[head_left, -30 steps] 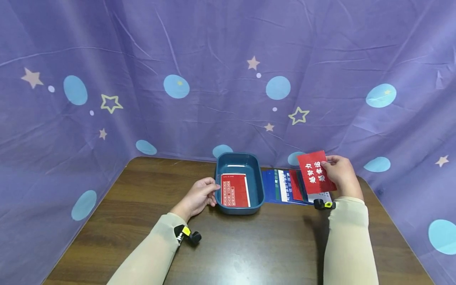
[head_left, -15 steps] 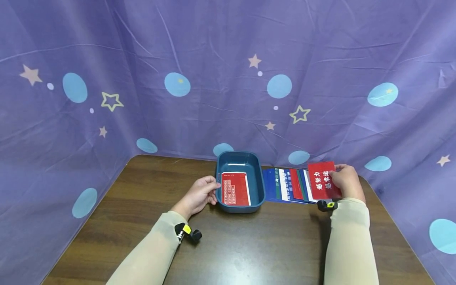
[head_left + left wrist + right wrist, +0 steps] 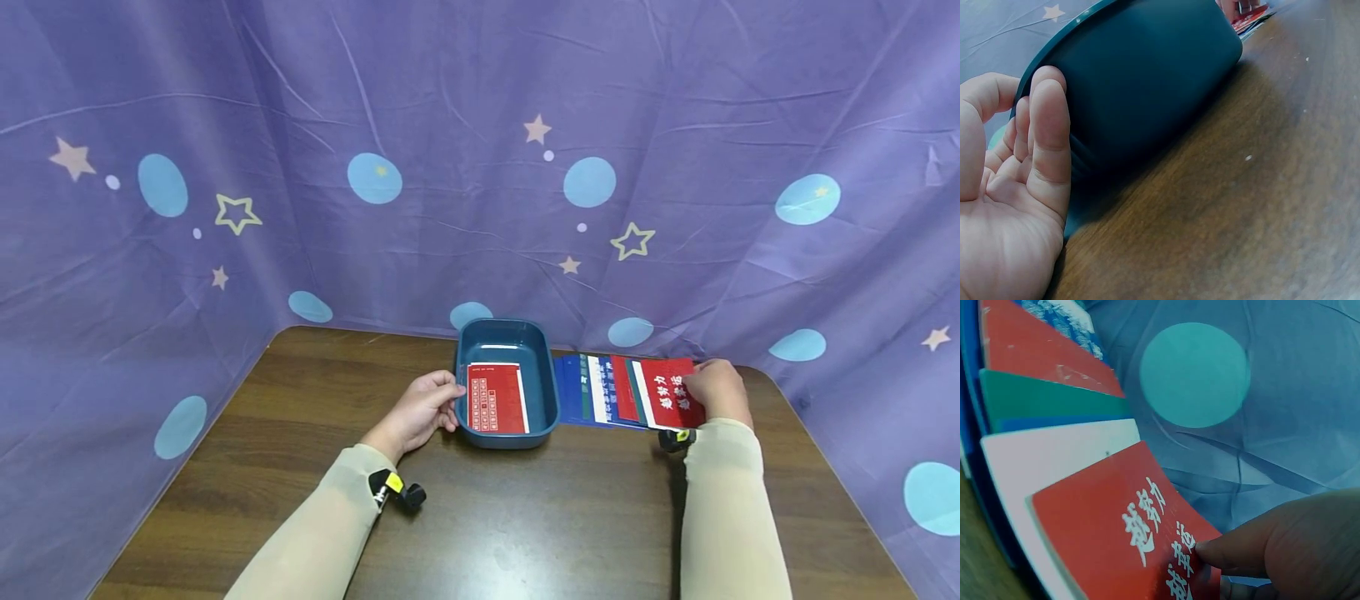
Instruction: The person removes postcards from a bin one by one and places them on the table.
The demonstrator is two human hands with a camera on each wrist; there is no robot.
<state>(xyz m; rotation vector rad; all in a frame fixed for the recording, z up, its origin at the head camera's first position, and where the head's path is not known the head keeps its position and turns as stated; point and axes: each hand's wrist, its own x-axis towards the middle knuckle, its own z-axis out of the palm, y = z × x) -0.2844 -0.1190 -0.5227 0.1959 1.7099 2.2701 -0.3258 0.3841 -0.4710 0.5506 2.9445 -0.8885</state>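
Note:
My left hand (image 3: 417,410) pinches the left rim of a dark teal plastic box (image 3: 504,442), thumb on the inner side and fingers against the outer wall (image 3: 1141,81). Inside it, on the left, lies a red printed card (image 3: 495,400) over a white edge. My right hand (image 3: 722,390) pinches the right edge of a red card (image 3: 1110,512) with white characters, its thumb on the face. That card overlaps a fanned row of cards (image 3: 592,390) in blue, green, white and red. In the right wrist view a white card (image 3: 1054,462) shows directly beneath it.
The row of cards runs along the box's right side on a brown wooden table (image 3: 570,525). Behind and at both sides hangs a purple curtain (image 3: 480,208) with stars and dots. Black wrist cameras (image 3: 405,496) sit on the sleeves.
My right hand has brought the red card down from above the row, first rightward, then slightly back left, onto the row's right end. The left hand keeps its place on the box.

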